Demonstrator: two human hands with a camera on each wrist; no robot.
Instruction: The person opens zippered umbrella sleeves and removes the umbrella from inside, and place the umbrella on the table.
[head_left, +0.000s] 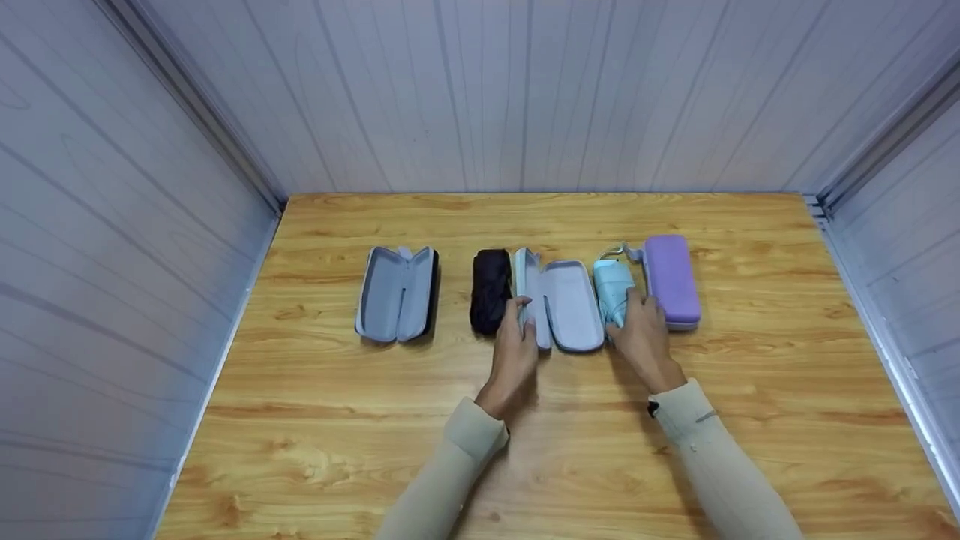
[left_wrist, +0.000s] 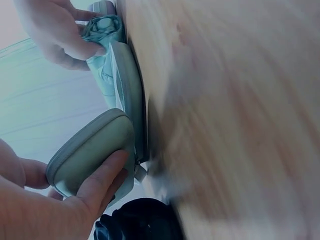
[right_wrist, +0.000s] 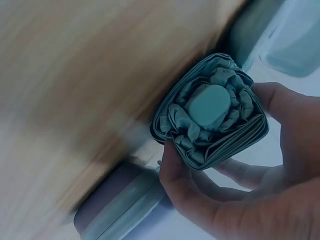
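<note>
Both hands are occupied: the left hand (head_left: pixel 513 358) grips the raised half of a pale green zip case (head_left: pixel 573 304) with fingers along its outer shell, and the right hand (head_left: pixel 642 337) holds a light-blue folded umbrella (head_left: pixel 613 280), thumb on one side and fingers curled on the other. Each hand is parted only as far as the thing it holds. That umbrella is right beside the case's flat half, its length pointing away from the person; in the right wrist view its near end shows pleated fabric around a smooth, rounded cap. The green case is spread wide, pale inside, one half flat on the bench (head_left: pixel 360 435) and the other tilted up.

Just left of the case lies a black folded umbrella (head_left: pixel 490 291), close to the left hand's fingertips. To the right of the light-blue umbrella sits a closed purple case (head_left: pixel 671 276), with a strap loop (head_left: pixel 619 248) near the gap between them. Farther left, well apart from the rest, is another case, black outside and grey inside (head_left: pixel 384 289), lying unfolded. Pale sleeves (head_left: pixel 450 459) cover both forearms, and light panelled walls (head_left: pixel 487 90) surround the bench.
</note>
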